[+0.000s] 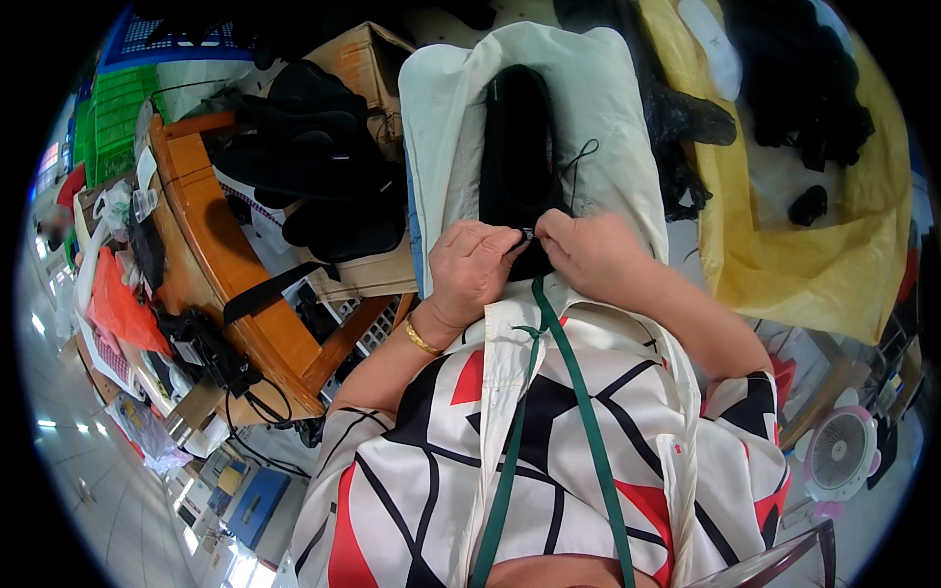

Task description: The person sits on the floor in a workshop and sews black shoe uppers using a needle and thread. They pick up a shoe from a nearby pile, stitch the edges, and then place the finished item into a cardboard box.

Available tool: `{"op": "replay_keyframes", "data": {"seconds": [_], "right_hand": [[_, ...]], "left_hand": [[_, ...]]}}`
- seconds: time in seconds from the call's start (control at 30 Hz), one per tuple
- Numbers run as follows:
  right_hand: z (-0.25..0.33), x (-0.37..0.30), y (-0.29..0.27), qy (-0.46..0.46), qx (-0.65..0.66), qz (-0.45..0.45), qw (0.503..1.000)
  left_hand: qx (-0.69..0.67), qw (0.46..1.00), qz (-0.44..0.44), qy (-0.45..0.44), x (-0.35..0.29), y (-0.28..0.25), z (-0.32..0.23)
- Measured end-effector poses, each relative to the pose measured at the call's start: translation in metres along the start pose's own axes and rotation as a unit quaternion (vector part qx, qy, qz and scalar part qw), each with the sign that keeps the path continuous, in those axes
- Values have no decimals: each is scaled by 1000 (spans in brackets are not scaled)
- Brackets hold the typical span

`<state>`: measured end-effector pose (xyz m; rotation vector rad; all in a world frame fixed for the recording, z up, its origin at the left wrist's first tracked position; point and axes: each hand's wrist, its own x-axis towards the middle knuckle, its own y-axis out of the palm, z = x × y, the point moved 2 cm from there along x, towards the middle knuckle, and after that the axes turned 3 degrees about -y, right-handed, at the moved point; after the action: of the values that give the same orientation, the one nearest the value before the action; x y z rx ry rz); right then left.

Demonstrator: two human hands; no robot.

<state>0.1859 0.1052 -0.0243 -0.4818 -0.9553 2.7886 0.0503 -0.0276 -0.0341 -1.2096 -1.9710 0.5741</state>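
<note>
On the cream cloth point(446, 118) over my lap lies a black fabric shoe point(520, 147), its long oval opening facing up and its near end toward me. My left hand point(473, 263) is closed, its thumb and fingers pinched at that near end. Just beside it, my right hand point(593, 253) pinches at the same spot, and the two sets of fingertips almost meet. A tiny shiny bit shows between them, too small to name. A loop of black thread point(578, 162) stands out from the shoe's right side. Green apron straps point(578, 392) hang down below my hands.
Left of the cloth, black shoe pieces point(314, 147) are piled by a cardboard box point(361, 69) and an orange wooden frame point(245, 255). A yellow sack point(774, 265) with black pieces point(804, 88) lies to the right. A small fan point(840, 446) stands lower right.
</note>
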Motion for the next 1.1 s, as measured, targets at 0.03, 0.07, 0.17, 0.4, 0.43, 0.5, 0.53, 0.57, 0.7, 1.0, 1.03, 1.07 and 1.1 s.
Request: {"op": "replay_keyframes", "data": {"seconds": [0.03,0.07,0.17,0.4,0.43,0.5,0.53,0.57,0.7,1.0,1.03,1.07,1.1], "right_hand": [[1,0,4,-2,0,-12,1000],[0,0,9,-5,0,-25,1000],[-3,-1,17,-14,2,-46,999],[-2,-2,10,-23,48,-70,996],[-2,-2,10,-16,36,-66,997],[-1,-2,15,-2,12,-58,998],[-1,-2,17,-10,2,-69,998],[-1,-3,20,-17,-7,-81,997],[3,-3,19,-14,31,-105,994],[5,17,4,65,223,-54,971],[4,19,0,66,224,-34,972],[1,19,-6,67,224,-15,972],[1,19,-9,68,225,5,972]], "left_hand": [[1,1000,-2,0,0,0,0],[2,1000,-4,0,0,0,0],[-1,1000,-5,-9,1,-1,-1],[-8,1000,-5,-27,1,-3,-3],[-7,999,1,-37,2,-3,-4],[-8,998,11,-60,3,-5,-5],[-10,997,16,-72,2,-6,-6],[-12,996,21,-84,3,-6,-6],[-36,994,30,-97,-2,-5,-2],[-86,991,20,-101,-3,1,-1],[-87,991,24,-98,-3,0,-2],[-88,991,27,-95,-3,-1,-2],[-91,991,30,-93,-3,-1,-2]]}}
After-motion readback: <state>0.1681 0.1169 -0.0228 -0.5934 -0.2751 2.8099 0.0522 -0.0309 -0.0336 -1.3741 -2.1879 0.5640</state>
